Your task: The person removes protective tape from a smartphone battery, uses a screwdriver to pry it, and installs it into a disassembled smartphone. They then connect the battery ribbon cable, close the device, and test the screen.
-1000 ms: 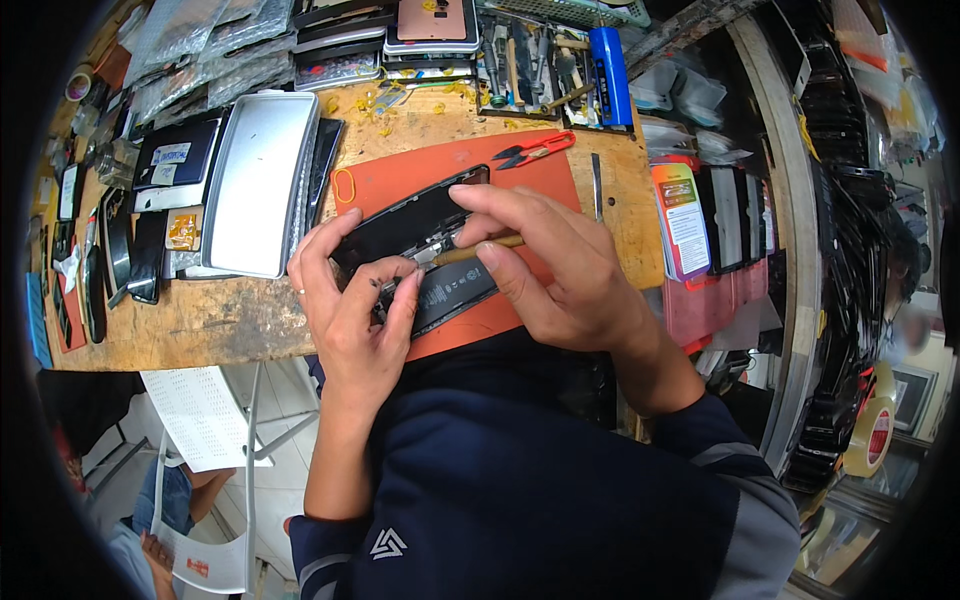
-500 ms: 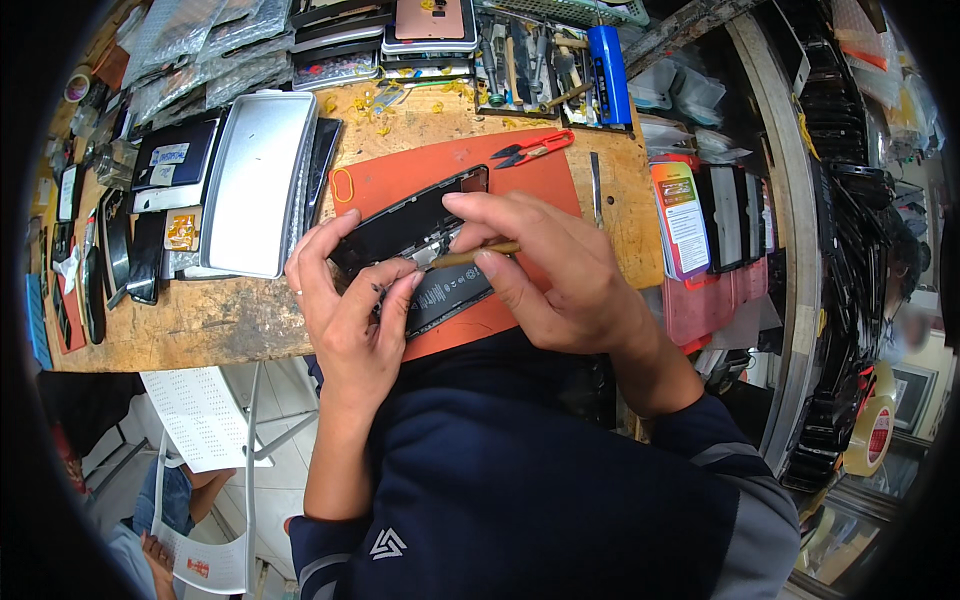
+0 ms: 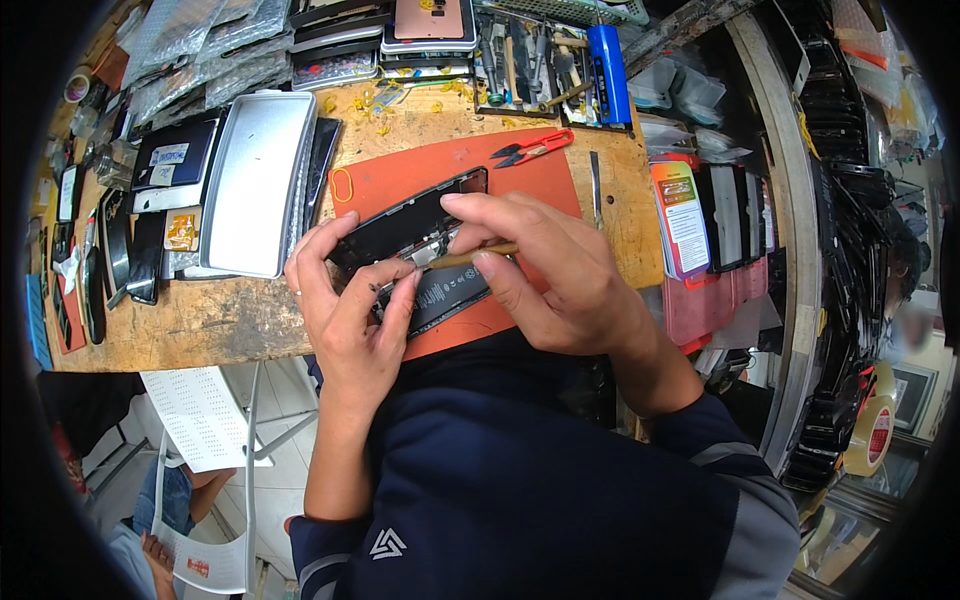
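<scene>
phone [image 3: 398, 225]: black | tool [image 3: 460, 260]: brown | mat [image 3: 540, 180]: orange | tray [image 3: 258, 180]: white

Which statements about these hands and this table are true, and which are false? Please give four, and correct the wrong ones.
1. The right hand holds a slim brown-handled tool. True.
2. The left hand is empty. False: it holds the opened phone.
3. A yellow loop lies on the orange mat. True.
4. The red-handled snips lie left of that loop. False: they lie to its right.
</scene>
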A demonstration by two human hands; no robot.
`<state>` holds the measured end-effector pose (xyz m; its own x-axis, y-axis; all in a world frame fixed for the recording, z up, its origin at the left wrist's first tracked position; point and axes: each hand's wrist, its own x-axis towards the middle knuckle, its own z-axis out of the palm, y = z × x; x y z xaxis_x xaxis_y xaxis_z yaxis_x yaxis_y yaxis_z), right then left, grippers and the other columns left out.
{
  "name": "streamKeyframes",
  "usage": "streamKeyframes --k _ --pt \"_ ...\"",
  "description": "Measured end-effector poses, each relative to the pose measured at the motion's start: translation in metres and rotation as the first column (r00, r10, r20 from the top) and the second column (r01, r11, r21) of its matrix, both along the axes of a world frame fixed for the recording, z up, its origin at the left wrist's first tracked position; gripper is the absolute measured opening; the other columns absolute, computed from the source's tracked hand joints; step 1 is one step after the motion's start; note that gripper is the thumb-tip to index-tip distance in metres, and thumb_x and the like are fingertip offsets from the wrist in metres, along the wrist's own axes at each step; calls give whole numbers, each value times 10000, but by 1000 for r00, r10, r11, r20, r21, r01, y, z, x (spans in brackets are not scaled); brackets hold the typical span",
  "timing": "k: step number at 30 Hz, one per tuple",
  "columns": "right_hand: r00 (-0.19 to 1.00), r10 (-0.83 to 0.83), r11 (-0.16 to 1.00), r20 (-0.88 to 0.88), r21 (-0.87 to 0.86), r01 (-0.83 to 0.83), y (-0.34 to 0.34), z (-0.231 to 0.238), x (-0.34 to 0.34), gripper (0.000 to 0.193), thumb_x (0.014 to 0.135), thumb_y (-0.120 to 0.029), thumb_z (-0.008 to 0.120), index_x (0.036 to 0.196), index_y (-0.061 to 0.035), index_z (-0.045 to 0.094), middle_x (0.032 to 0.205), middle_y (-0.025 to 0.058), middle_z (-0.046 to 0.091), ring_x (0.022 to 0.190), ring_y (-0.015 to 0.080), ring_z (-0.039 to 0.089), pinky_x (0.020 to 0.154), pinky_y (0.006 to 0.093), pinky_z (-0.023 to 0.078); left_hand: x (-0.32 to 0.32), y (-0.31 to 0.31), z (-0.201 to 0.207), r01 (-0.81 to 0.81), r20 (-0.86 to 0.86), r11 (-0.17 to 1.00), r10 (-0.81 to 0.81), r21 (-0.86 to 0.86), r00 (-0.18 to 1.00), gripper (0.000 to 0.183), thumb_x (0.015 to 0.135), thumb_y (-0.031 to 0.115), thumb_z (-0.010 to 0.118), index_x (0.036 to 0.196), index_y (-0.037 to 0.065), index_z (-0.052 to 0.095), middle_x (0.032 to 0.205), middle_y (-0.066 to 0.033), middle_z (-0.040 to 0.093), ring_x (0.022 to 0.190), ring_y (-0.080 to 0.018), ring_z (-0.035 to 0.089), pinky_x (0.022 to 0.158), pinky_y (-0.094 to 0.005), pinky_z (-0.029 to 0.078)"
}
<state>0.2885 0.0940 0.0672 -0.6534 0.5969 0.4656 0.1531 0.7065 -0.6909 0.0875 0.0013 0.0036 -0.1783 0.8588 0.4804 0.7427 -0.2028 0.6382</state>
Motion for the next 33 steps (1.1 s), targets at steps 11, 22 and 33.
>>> streamKeyframes --k 11,22,33 --pt "1000 1 1000 12 5 -1 0 -1 0 472 928 83 664 1396 67 608 974 171 741 869 280 746 765 366 584 0 0 0 -3 0 1000 3 1 1000 179 772 66 873 932 87 797 1370 -203 611 1293 -408 552 1091 -497 420" --pt "1000 7 1000 4 -1 -7 0 -3 -1 464 933 76 658 1394 71 605 979 170 741 873 283 742 771 370 581 0 -1 1 2 -5 1000 -2 1 1000 179 764 67 871 925 84 794 1374 -209 610 1291 -413 555 1093 -500 416" --pt "1000 16 1000 -5 15 -16 1 -5 -1 477 918 90 654 1389 83 580 965 168 687 860 305 711 759 395 577 1 -1 2 -5 -3 1000 5 -5 1000 183 750 68 873 914 87 794 1377 -210 609 1297 -412 551 1096 -504 413"
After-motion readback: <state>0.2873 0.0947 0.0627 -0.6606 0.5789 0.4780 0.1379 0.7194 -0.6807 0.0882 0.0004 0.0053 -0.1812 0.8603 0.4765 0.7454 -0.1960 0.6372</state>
